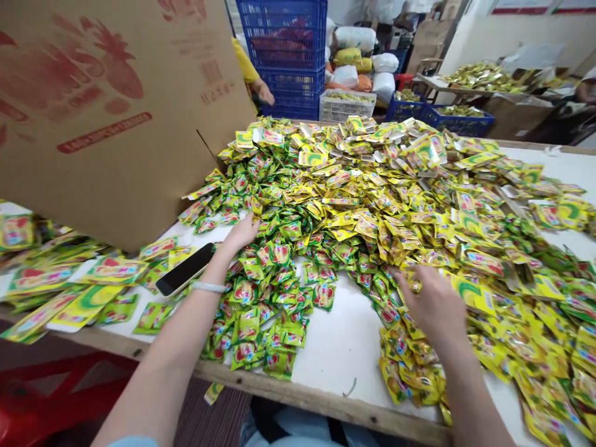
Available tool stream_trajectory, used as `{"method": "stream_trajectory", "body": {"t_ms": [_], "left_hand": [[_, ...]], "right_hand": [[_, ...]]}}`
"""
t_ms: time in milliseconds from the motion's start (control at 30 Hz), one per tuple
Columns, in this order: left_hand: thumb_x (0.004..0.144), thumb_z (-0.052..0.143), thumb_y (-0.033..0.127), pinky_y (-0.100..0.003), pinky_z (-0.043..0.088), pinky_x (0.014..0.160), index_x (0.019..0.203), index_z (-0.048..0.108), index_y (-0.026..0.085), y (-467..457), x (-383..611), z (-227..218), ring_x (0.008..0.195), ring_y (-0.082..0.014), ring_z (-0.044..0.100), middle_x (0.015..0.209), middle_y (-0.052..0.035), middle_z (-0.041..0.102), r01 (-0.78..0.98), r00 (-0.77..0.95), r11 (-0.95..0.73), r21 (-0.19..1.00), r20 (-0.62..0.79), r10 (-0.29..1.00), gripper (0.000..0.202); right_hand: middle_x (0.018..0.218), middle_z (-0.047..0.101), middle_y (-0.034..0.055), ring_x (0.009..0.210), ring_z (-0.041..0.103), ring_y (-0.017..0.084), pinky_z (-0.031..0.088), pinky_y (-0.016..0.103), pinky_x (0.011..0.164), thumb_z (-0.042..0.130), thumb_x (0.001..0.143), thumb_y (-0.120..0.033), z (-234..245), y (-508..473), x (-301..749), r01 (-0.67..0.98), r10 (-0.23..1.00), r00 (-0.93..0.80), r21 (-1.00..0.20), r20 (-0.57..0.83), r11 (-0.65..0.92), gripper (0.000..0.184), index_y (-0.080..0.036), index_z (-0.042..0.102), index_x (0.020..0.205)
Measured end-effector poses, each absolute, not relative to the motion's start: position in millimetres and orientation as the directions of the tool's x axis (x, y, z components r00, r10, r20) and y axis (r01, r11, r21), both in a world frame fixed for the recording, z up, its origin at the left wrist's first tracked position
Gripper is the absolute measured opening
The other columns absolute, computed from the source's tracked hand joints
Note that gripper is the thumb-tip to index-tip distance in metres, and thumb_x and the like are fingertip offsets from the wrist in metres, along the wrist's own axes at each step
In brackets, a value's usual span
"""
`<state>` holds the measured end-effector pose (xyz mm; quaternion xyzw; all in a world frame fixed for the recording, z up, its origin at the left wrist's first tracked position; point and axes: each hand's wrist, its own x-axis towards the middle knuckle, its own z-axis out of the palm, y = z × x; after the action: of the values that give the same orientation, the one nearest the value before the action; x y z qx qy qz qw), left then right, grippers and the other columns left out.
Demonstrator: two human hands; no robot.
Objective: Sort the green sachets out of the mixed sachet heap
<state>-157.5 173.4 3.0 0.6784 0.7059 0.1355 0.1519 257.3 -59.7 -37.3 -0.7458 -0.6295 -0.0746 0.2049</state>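
A large heap of small candy packets and flat cartons [372, 186] covers the table. My left hand [244, 233] reaches into the heap's left side, its fingers closed at a small yellow packet [256, 206]. Green packets with a red fruit print [265, 310] lie in a pile beside my left forearm. My right hand [433, 301], slightly blurred, is lowered over the heap's near right part with its fingers curled inward; what they hold is hidden. Yellow packets [410, 372] lie below that hand, by the table's front edge.
A big cardboard box [116, 124] stands at left, beside a phone [185, 270] and flat cartons [88, 304]. Blue crates [291, 93] are stacked behind the table. Another person's hand [264, 92] shows beyond the box. At lower left is a red stool [41, 397].
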Motion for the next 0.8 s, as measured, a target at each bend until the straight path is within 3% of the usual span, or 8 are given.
{"method": "stream_trajectory", "body": {"t_ms": [167, 267, 367, 433, 567, 633, 700, 800], "left_hand": [[0.082, 0.055, 0.029, -0.044, 0.04, 0.1, 0.131, 0.054, 0.008, 153, -151, 3, 0.114, -0.0348, 0.057, 0.12, -0.0207, 0.062, 0.866, -0.116, 0.104, 0.49, -0.006, 0.993, 0.054], [0.073, 0.065, 0.026, -0.036, 0.047, 0.09, 0.131, 0.055, 0.007, 148, -162, 5, 0.099, -0.0265, 0.063, 0.11, -0.0163, 0.066, 0.782, -0.126, 0.089, 0.616, 0.017, 0.992, 0.062], [0.063, 0.074, 0.029, -0.028, 0.05, 0.072, 0.13, 0.055, 0.003, 145, -173, 8, 0.08, -0.0189, 0.063, 0.098, -0.0123, 0.067, 0.661, -0.12, 0.042, 0.749, 0.049, 0.992, 0.074], [0.061, 0.076, 0.036, -0.026, 0.049, 0.068, 0.122, 0.06, 0.003, 140, -170, 14, 0.076, -0.0164, 0.061, 0.093, -0.011, 0.067, 0.58, -0.103, -0.009, 0.814, 0.085, 0.991, 0.071], [0.07, 0.069, 0.049, -0.026, 0.051, 0.069, 0.098, 0.07, 0.008, 116, -123, 31, 0.079, -0.0172, 0.063, 0.095, -0.0122, 0.069, 0.463, -0.038, -0.141, 0.875, 0.178, 0.983, 0.05], [0.073, 0.068, 0.045, -0.026, 0.052, 0.066, 0.092, 0.071, 0.01, 95, -86, 37, 0.075, -0.0176, 0.064, 0.091, -0.0111, 0.07, 0.43, 0.066, -0.234, 0.872, 0.228, 0.971, 0.04], [0.081, 0.062, 0.039, -0.028, 0.052, 0.064, 0.095, 0.071, 0.012, 74, -53, 39, 0.071, -0.0172, 0.064, 0.089, -0.0098, 0.07, 0.445, 0.235, -0.321, 0.836, 0.237, 0.943, 0.033], [0.091, 0.051, 0.032, -0.032, 0.052, 0.076, 0.109, 0.068, 0.014, 49, -27, 38, 0.081, -0.0188, 0.065, 0.097, -0.0089, 0.07, 0.559, 0.422, -0.459, 0.69, 0.239, 0.874, 0.031]], "right_hand": [[0.089, 0.064, 0.0115, 0.087, 0.062, 0.024, 0.044, 0.029, 0.062, 0.056, 0.087, -0.024, -24, -55, 204, 1.0, 0.992, 0.009, 0.015, 0.123, -0.011, 0.012, -0.016, 0.065, 0.085], [0.09, 0.067, 0.0103, 0.083, 0.064, 0.024, 0.045, 0.031, 0.061, 0.052, 0.086, -0.018, -21, -57, 213, 1.0, 0.981, 0.013, 0.006, 0.194, -0.015, 0.017, -0.016, 0.066, 0.077], [0.092, 0.069, 0.0088, 0.079, 0.065, 0.025, 0.043, 0.033, 0.056, 0.049, 0.088, -0.029, -30, -56, 234, 0.983, 0.928, 0.065, -0.181, 0.368, 0.003, 0.023, -0.017, 0.068, 0.085], [0.088, 0.069, 0.0082, 0.072, 0.064, 0.023, 0.042, 0.031, 0.053, 0.051, 0.088, -0.039, -39, -56, 246, 0.9, 0.907, 0.165, -0.436, 0.388, 0.023, 0.028, -0.018, 0.068, 0.095], [0.083, 0.068, 0.0083, 0.064, 0.061, 0.018, 0.046, 0.027, 0.052, 0.062, 0.087, -0.049, -51, -60, 243, 0.291, 0.969, 0.2, -0.954, 0.142, 0.08, 0.039, -0.017, 0.062, 0.109], [0.084, 0.068, 0.008, 0.067, 0.064, 0.018, 0.049, 0.027, 0.052, 0.063, 0.087, -0.048, -50, -63, 228, -0.066, 0.996, 0.076, -0.996, 0.052, 0.057, 0.039, -0.017, 0.057, 0.111], [0.08, 0.066, 0.0058, 0.067, 0.066, 0.02, 0.051, 0.029, 0.051, 0.063, 0.089, -0.045, -43, -64, 209, -0.279, 0.998, -0.052, -0.96, 0.026, 0.01, 0.034, -0.018, 0.054, 0.108], [0.066, 0.062, 0.0017, 0.055, 0.063, 0.017, 0.048, 0.026, 0.044, 0.066, 0.086, -0.046, -26, -62, 191, -0.307, 0.999, -0.032, -0.952, 0.033, 0.022, 0.033, -0.018, 0.055, 0.099]]}}
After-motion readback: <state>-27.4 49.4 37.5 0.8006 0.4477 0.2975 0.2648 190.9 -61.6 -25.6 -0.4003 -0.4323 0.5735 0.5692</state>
